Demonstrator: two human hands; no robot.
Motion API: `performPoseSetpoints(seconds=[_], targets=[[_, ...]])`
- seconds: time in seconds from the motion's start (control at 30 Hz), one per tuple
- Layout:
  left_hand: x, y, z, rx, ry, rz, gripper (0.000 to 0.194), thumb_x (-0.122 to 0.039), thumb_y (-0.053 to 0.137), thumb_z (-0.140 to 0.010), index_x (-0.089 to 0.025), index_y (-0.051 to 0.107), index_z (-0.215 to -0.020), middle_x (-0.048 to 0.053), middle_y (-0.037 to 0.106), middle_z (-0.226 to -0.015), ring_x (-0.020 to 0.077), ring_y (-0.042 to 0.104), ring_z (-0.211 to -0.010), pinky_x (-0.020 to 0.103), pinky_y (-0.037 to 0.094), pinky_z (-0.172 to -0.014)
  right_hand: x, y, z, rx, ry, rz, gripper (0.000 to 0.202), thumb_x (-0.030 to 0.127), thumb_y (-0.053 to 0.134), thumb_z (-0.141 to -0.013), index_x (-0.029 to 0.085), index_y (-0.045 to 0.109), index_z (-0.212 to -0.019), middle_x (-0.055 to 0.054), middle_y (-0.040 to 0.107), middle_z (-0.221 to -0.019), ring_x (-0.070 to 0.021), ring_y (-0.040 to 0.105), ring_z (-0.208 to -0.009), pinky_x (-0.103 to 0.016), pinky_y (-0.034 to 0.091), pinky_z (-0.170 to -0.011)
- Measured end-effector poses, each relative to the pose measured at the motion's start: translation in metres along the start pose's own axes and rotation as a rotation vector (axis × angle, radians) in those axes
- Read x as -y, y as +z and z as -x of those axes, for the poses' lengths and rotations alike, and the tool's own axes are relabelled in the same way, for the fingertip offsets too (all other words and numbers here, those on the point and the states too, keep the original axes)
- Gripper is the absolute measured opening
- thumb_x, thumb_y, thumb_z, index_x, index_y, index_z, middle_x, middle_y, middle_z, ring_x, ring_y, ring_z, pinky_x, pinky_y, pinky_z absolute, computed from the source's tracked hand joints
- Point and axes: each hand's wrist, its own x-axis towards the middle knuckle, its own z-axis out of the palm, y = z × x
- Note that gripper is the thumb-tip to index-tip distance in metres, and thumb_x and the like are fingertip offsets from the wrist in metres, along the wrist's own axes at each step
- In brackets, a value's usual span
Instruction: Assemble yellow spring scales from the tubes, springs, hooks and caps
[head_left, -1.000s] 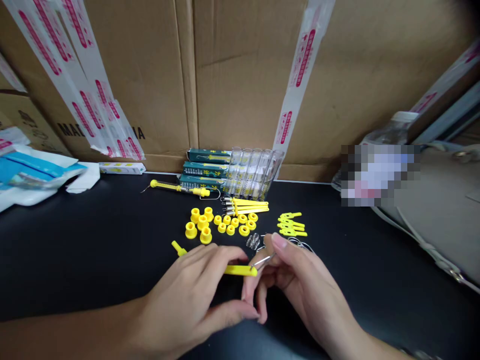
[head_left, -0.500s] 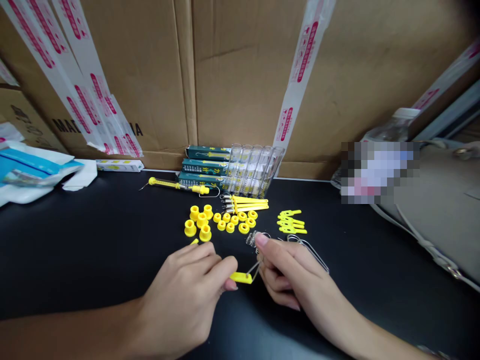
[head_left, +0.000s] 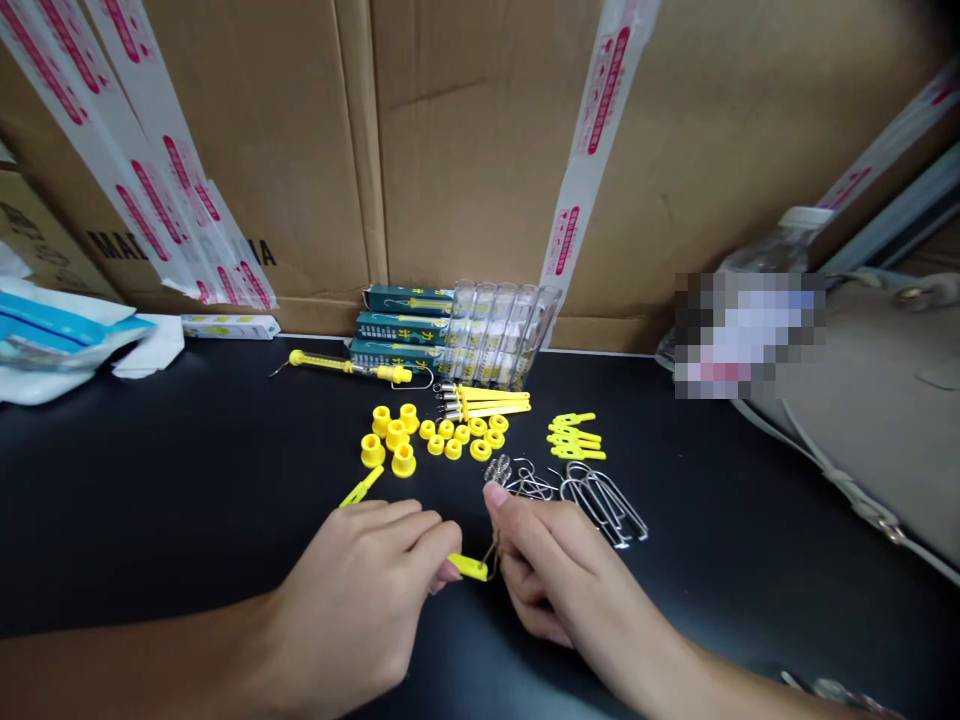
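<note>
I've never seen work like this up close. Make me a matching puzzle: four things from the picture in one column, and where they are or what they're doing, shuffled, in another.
1. Left hand
2. Clear tubes
3. Right hand
4. Plastic bottle

A. Beside the handbag
B. Pinching a thin wire
C. Holding a yellow strip
D. At the right ends of the green boxes

Pairs: 1-C, 2-D, 3-B, 4-A
</note>
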Motion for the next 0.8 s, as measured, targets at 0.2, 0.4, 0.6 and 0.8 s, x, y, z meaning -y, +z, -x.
performPoseSetpoints(seconds=[0.2, 0.4, 0.6, 0.8], targets=[[0.001, -0.002, 0.002, -0.051, 0.044, 0.121, 0.025, -0.011, 0.035, -0.094, -0.02, 0.05, -0.076, -0.003, 0.056, -0.065, 0.0142, 0.051, -0.053, 0.029, 0.034, -0.052, -0.001, 0.004, 0.001, 0.072, 0.087, -0.053, 0.062, 0.074, 0.053, -0.086, 0.021, 0.035, -0.057, 0.012, 0.027, -0.045, -0.0021, 0.02, -0.036, -0.015, 0.019, -0.032], [0.0, 0.0, -0.001, -0.161, 0.111, -0.11, 0.029, -0.014, 0.033, -0.102, -0.017, 0.056, -0.084, 0.002, 0.06, -0.073, 0.0198, 0.053, -0.066, 0.033, 0.036, -0.058, 0.004, 0.004, -0.006, 0.029, 0.153, -0.233, 0.06, 0.071, 0.062, -0.08, 0.021, 0.036, -0.058, 0.013, 0.027, -0.041, -0.0006, 0.02, -0.032, -0.014, 0.016, -0.03], [-0.003, 0.0, -0.003, -0.212, 0.101, -0.179, 0.034, -0.007, 0.031, -0.1, -0.018, 0.053, -0.077, 0.0, 0.055, -0.067, 0.0183, 0.048, -0.063, 0.033, 0.035, -0.061, 0.006, 0.006, -0.006, 0.067, 0.156, -0.241, 0.058, 0.069, 0.06, -0.083, 0.021, 0.036, -0.06, 0.013, 0.029, -0.041, -0.0007, 0.022, -0.031, -0.014, 0.016, -0.03], [-0.003, 0.002, -0.001, -0.155, 0.042, -0.123, 0.029, 0.001, 0.034, -0.089, -0.02, 0.045, -0.073, -0.003, 0.053, -0.062, 0.0165, 0.048, -0.056, 0.032, 0.032, -0.055, 0.0, 0.012, -0.002, 0.023, 0.144, -0.137, 0.061, 0.076, 0.056, -0.081, 0.02, 0.041, -0.06, 0.013, 0.025, -0.042, -0.0017, 0.017, -0.036, -0.016, 0.016, -0.032]])
